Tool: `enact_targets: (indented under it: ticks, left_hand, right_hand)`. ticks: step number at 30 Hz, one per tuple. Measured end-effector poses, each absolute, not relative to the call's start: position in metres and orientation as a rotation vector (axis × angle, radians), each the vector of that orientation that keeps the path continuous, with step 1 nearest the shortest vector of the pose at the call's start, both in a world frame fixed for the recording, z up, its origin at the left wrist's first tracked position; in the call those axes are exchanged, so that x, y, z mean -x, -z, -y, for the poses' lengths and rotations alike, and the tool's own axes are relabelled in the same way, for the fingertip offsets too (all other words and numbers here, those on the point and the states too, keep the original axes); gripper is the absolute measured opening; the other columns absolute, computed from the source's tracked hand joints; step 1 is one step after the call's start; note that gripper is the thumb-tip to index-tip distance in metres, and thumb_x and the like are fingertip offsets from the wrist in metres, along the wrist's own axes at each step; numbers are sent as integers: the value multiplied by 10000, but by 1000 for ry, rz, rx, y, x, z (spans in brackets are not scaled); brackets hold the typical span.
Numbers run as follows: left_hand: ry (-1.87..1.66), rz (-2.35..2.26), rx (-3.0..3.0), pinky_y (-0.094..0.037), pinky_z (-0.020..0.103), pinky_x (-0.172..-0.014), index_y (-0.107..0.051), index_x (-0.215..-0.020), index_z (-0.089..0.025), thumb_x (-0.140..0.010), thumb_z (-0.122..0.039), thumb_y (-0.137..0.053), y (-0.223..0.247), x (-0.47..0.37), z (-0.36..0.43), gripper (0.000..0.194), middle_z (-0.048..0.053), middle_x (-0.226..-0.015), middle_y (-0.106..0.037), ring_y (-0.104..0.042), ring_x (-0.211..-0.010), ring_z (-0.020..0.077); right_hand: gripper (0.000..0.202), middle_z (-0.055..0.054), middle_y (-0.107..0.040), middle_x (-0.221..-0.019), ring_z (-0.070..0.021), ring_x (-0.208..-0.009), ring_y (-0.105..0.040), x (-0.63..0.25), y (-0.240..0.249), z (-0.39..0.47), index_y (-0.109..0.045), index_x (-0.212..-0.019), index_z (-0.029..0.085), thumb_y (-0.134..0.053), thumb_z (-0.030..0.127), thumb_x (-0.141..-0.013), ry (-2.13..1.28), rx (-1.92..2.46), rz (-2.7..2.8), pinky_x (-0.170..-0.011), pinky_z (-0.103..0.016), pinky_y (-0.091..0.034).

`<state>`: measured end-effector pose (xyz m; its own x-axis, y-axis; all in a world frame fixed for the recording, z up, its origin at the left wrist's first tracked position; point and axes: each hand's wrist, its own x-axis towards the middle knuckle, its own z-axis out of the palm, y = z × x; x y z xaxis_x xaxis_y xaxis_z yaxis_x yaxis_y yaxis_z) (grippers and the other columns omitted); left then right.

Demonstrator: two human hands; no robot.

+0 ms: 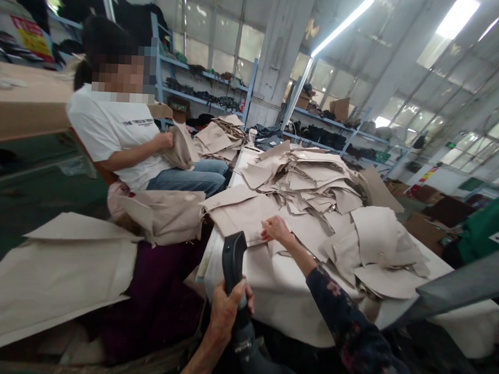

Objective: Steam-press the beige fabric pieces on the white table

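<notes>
My left hand point(225, 308) is wrapped round a black vacuum hose nozzle point(233, 258), its flat mouth pointing up beside the table edge. A thick dark hose point(257, 355) runs down from it. Over the near left part of the table, my right hand point(276, 228) is closed, its fingers pinched at the edge of a beige cloth piece point(239, 217). That piece lies flat and overhangs the table's left side slightly. The nozzle mouth is just left of my right hand, apart from it. Right of that hand lie more loose beige pieces point(380, 238).
A tall heap of beige pieces point(312, 173) covers the back of the white table point(270, 272). To the left, a seated person point(118, 130) handles a cloth piece. More pieces point(69, 272) lie at lower left. A grey metal bar point(466, 285) crosses at right.
</notes>
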<state>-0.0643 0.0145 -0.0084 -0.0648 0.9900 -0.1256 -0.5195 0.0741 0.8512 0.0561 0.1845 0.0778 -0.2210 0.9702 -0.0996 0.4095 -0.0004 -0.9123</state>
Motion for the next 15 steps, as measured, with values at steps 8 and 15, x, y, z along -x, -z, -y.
enact_targets:
  ticks: [8,15]
  left_hand:
    - [-1464,-1002,-632,-400,225,-417,-542,-672,-146,-758,-408,-604,5,66,-13,283,-10,-472,-545,-507,-394,118]
    - [-1525,-978,-572,-401,226,-434,-542,-691,-145,-754,-370,-628,4,73,-7,249,-15,-537,-563,-510,-432,109]
  right_hand:
    - [229,-149,-690,-758,-203,-725,-700,-75,-15,-138,-565,-682,102,-501,179,-888,-1656,1301,1054,-657,-301,-560]
    - [118,-114,-684,-837,-191,-750,-679,-49,-14,-143,-578,-795,125,-516,202,-859,-1706,1104,766,-714,-340,-562]
